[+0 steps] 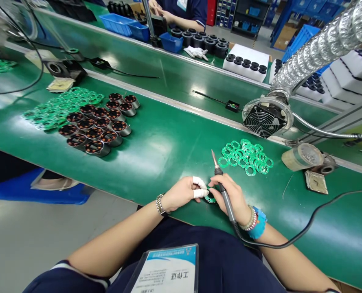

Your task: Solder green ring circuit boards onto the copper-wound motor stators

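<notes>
My left hand (182,193), with white wraps on two fingers, is closed on the edge of a green ring-shaped circuit board (210,199) near the table's front edge. My right hand (236,197) holds a soldering iron (227,200) across the fingers, its tip pointing up and away from the board. The right thumb and forefinger reach to the same board; whether they grip a small part there is hidden. Beyond the hands lies a loose heap of similar green ring boards (250,171). To the left, motor stators with copper windings (95,147) stand in rows.
More green boards (67,101) spread behind the stators. A fume fan (264,121) on a silver duct hangs at the right. Beside it are a solder pot-like tub (301,156) and a sponge tray (316,182). The iron's black cable (306,228) runs right. Another person (181,14) works opposite.
</notes>
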`<state>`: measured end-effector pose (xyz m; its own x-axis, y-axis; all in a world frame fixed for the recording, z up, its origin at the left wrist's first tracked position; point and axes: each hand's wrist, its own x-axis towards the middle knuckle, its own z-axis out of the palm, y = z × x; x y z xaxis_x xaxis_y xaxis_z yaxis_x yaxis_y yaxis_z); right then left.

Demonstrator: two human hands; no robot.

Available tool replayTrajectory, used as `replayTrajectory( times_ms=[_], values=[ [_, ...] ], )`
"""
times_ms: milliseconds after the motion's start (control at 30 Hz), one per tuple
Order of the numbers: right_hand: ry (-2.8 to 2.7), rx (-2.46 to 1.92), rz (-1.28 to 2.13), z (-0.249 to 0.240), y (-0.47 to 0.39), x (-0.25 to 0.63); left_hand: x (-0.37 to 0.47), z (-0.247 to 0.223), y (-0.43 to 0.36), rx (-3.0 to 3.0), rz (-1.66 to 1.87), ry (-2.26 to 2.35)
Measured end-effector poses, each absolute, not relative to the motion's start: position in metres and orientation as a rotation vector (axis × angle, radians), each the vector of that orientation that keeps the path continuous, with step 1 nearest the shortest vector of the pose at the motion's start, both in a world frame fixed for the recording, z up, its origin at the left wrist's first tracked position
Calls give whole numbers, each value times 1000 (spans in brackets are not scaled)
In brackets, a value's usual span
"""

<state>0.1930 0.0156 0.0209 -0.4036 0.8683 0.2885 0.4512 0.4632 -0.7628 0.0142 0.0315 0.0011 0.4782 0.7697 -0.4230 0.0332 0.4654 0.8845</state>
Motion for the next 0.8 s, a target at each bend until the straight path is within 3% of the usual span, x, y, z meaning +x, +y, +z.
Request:
replayTrajectory(
  times_ms=[533, 800],
  values=[
    [-1997, -1213, 716, 26, -2, 200, 12, -8, 20, 876, 643, 903],
    [-2129, -1057, 705, 9, -7, 206, 10, -8, 23, 866, 612, 884]
  ],
)
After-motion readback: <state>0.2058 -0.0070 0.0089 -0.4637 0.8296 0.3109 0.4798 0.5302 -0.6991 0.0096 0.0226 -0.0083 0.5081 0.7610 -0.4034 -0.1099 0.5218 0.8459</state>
